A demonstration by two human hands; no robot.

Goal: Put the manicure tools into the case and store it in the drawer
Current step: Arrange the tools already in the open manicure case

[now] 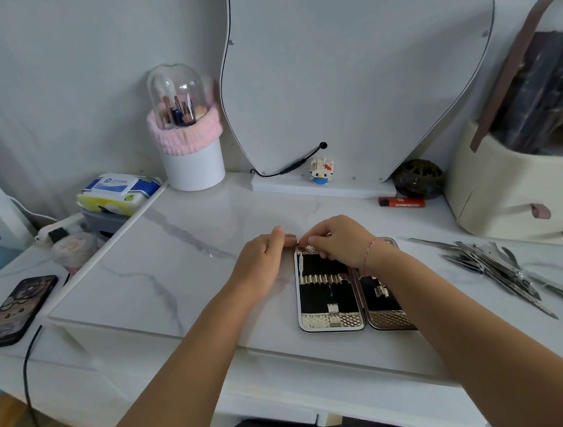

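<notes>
Slick marble top point(174, 258) worries me: left hand point(264, 259) flat against the case point(329, 298), right hand point(341, 242) pinching its top strap, a tug could skid it.

Marble table point(181, 257) — open case point(329, 298), tools point(495, 265), phone point(14, 309)

Case point(329, 298) lies open flat on the table point(174, 258), lower centre-right of frame. It has two hinged halves with black lining, silver patterned straps and a pale rim. One slim pale tool point(301, 266) lies lengthwise in the left half. The steel manicure tools point(495, 265) lie heaped loose at right, apart from the case.
</notes>
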